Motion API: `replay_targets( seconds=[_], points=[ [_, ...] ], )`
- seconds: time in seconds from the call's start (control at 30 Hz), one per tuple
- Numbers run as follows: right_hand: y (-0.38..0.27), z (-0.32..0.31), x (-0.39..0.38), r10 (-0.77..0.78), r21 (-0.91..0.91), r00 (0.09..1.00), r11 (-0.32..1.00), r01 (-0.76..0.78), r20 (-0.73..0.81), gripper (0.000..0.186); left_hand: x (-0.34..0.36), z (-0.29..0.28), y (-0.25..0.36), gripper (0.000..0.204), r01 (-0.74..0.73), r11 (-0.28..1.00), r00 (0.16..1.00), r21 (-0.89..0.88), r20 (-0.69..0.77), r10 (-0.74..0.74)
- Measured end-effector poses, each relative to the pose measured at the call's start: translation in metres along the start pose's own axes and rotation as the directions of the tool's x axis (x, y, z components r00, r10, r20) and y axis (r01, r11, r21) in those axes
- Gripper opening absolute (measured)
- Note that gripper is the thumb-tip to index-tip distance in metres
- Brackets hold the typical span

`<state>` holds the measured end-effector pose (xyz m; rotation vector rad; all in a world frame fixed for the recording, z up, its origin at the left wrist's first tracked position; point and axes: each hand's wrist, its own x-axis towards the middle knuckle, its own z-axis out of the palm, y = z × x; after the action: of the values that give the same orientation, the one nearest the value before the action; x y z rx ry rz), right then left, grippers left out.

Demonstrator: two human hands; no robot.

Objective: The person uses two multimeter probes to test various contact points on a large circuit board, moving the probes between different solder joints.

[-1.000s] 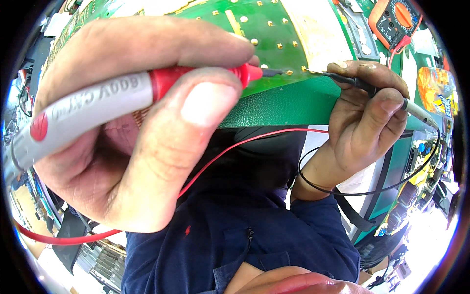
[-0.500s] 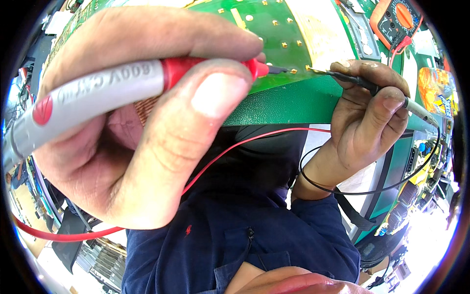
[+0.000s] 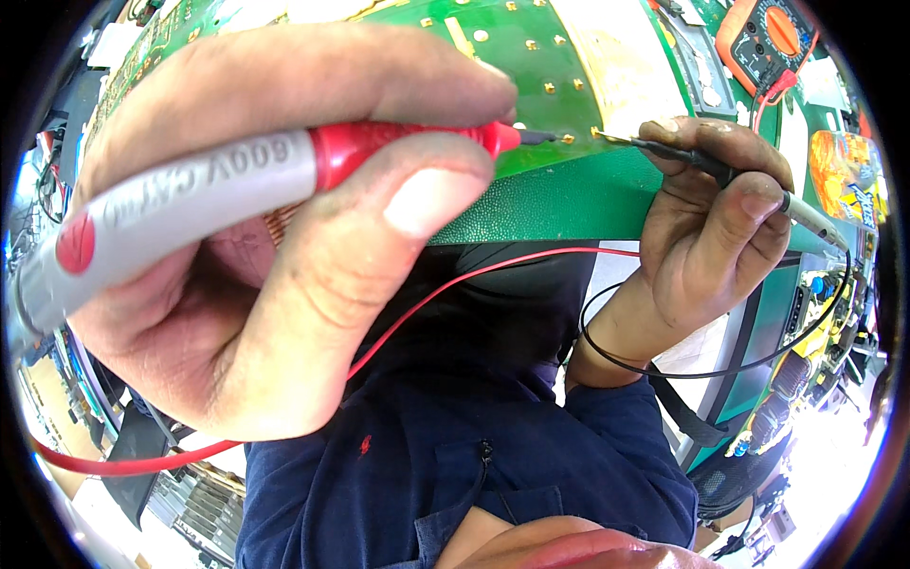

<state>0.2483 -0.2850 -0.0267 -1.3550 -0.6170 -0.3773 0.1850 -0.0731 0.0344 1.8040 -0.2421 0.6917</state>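
Note:
Close to the camera, my left hand [image 3: 303, 284] pinches a red and grey test probe [image 3: 218, 180] between thumb and fingers. Its dark tip is at a small gold pad of a green circuit board [image 3: 517, 76]; whether it touches, I cannot tell. On the right, my right hand [image 3: 716, 209] grips a black and grey test probe [image 3: 692, 156]. That probe's metal tip points left, at a gold spot along the board's near edge. The two tips are a short gap apart. Part of the board is hidden behind my left hand.
An orange multimeter [image 3: 773, 38] lies at the far right with a red lead plugged in. A green mat [image 3: 559, 204] runs under the board. A red cable [image 3: 493, 261] and a black cable [image 3: 701, 373] hang in loops. An orange packet [image 3: 844, 175] sits right of my right hand.
My left hand and the red probe have shifted very slightly, the probe's body a little lower. The right hand and black probe look unmoved.

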Motion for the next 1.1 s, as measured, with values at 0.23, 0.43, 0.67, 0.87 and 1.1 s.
replay_targets(
  seconds=[0.23, 0.43, 0.67, 0.87, 1.1],
  points=[
    [0.001, 0.011, -0.002, 0.003, 0.051, 0.999, 0.999, -0.001, -0.051, 0.039, 0.000, -0.003, 0.001, 0.024, -0.004, 0.999, 1.000, 0.042, 0.021, 0.003],
    [-0.002, 0.016, 0.000, -0.010, 0.072, 0.997, 0.997, 0.016, -0.079, 0.029, 0.007, 0.004, 0.011, 0.017, 0.043, 0.997, 0.995, 0.061, 0.085, -0.048],
    [-0.005, 0.013, 0.001, 0.060, 0.191, 0.996, 0.981, -0.046, -0.067, 0.014, 0.014, 0.004, 0.020, 0.012, 0.066, 0.996, 0.986, 0.064, 0.146, -0.075],
    [-0.006, 0.014, -0.002, 0.084, 0.170, 0.992, 0.983, -0.068, -0.089, 0.013, 0.015, 0.001, 0.017, 0.013, 0.033, 0.998, 0.978, 0.050, 0.202, -0.043],
    [-0.010, 0.016, -0.003, 0.101, 0.132, 0.990, 0.987, -0.087, -0.100, 0.012, 0.016, 0.000, 0.016, 0.013, 0.032, 0.999, 0.972, 0.005, 0.232, -0.032]
  ],
)
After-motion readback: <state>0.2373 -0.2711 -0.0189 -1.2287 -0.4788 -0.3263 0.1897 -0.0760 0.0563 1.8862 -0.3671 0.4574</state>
